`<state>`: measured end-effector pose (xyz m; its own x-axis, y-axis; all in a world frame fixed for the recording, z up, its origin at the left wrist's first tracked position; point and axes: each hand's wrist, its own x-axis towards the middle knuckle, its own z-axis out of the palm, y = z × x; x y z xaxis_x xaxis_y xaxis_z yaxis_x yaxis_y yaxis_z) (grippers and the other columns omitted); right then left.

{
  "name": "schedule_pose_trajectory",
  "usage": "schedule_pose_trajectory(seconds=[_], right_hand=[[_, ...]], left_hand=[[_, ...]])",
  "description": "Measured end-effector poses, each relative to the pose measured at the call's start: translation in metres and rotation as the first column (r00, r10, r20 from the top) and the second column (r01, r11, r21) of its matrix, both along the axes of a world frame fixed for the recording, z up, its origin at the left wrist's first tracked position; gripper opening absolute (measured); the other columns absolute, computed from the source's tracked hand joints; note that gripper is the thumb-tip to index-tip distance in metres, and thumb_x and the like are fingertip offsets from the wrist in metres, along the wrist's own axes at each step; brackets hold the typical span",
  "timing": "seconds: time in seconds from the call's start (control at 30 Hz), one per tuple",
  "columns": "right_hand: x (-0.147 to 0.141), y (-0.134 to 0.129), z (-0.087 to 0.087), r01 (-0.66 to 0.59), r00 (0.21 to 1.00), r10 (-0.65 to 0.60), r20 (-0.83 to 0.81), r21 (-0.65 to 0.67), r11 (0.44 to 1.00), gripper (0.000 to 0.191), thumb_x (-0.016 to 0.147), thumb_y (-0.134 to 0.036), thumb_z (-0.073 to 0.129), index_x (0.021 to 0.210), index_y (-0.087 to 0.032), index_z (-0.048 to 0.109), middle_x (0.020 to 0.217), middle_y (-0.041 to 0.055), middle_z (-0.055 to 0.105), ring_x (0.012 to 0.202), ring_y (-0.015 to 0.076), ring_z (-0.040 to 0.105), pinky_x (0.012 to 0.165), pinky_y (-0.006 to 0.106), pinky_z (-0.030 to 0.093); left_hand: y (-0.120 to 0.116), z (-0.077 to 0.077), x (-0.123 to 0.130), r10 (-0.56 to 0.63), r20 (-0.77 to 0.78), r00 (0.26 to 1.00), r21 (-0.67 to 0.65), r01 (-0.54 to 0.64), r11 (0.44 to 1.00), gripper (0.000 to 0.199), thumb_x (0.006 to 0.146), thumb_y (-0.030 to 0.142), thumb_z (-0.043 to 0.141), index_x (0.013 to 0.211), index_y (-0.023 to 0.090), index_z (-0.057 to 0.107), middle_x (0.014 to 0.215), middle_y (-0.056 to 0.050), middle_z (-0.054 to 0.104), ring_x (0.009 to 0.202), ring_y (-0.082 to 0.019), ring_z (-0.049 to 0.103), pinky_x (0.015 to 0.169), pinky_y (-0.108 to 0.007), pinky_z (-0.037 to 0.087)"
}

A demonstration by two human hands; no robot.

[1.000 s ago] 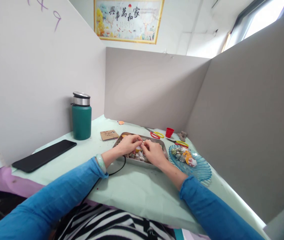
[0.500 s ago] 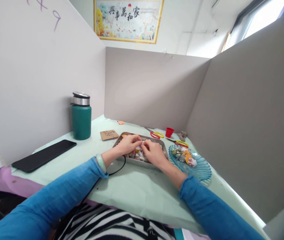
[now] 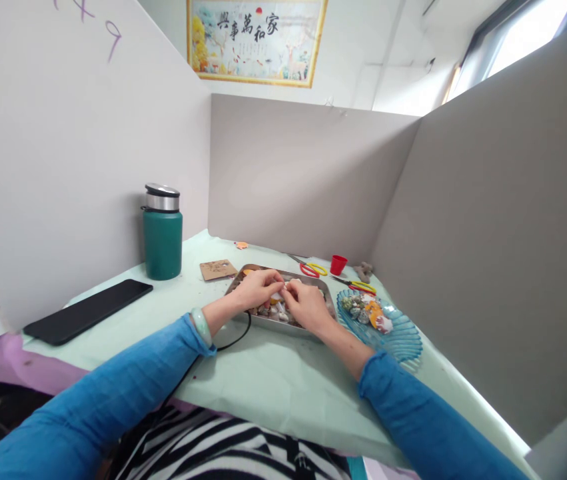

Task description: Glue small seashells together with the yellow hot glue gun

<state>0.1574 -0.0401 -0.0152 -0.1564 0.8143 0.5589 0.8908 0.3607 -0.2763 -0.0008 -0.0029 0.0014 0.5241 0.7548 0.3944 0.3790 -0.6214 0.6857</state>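
Left hand point(image 3: 262, 288) and right hand point(image 3: 308, 305), thumbs and fingers closed in a pinch on a small white piece point(image 3: 284, 287) above the metal tray point(image 3: 283, 324). The piece is probably light, possibly fragile — best held by its edges. Fingers hide its shape; forearms and hands cover part of the tray's contents.

Single head-worn camera, facing forward and down; left hand point(image 3: 259, 289) and right hand point(image 3: 308, 305) near, just below frame centre; wall poster point(image 3: 258, 50) farther, upper middle.
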Motion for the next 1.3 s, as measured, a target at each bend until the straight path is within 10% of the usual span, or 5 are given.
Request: schedule_pose_trajectory(seconds=[1.3], right_hand=[[0.0004,0.0016,-0.0022,0.008,0.999,-0.008,0.036,0.005,1.0,0.033,0.088,-0.041,0.039,0.076,-0.02,0.06,0.064,0.0001,0.062,0.056,0.0108,0.05,0.054,0.022,0.025]], left_hand=[[0.001,-0.0017,-0.001,0.004,-0.018,1.0,0.001,-0.004,1.0,0.026,0.08,0.04,0.045,0.081,0.016,0.055,0.058,0.001,0.06,0.042,-0.009,0.054,0.042,-0.018,0.038]])
